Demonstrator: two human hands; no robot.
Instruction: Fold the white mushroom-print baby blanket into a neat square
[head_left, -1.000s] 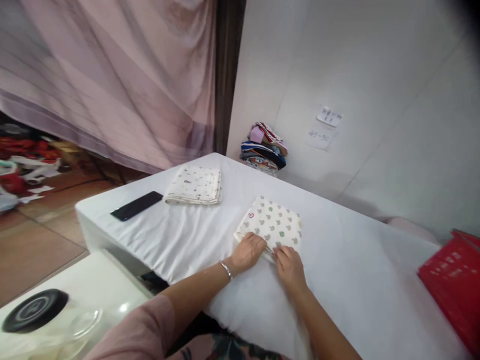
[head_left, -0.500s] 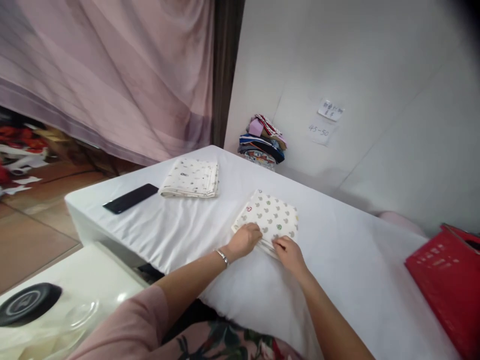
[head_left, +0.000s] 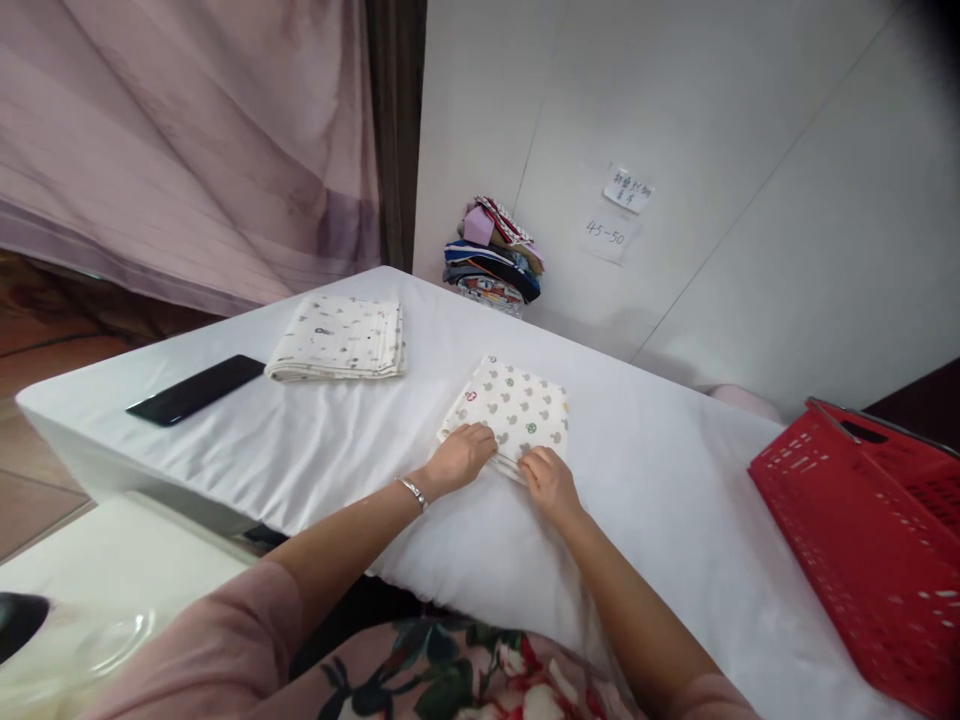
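A folded white cloth [head_left: 517, 400] printed with small grey, green and red motifs lies flat on the white-covered table [head_left: 645, 500]. My left hand [head_left: 463, 455], with a silver bracelet at the wrist, has its fingers closed on the cloth's near edge. A little to the right, my right hand [head_left: 551, 482] pinches the same edge near the corner. The layers of the fold show between the two hands; the fingertips are partly hidden. Further left rests a second folded cloth [head_left: 337, 338], cream with small dark prints, touched by neither hand.
A black phone [head_left: 196, 388] lies left of the second cloth. The red plastic basket [head_left: 847, 530] stands at the right. Behind the table's far edge is a stack of folded clothes [head_left: 495, 258] against the wall. A white surface [head_left: 135, 590] is at lower left.
My view has turned to the right, so more of the red basket shows and the table things sit further left. Both hands stay at the near edge of the patterned cloth.
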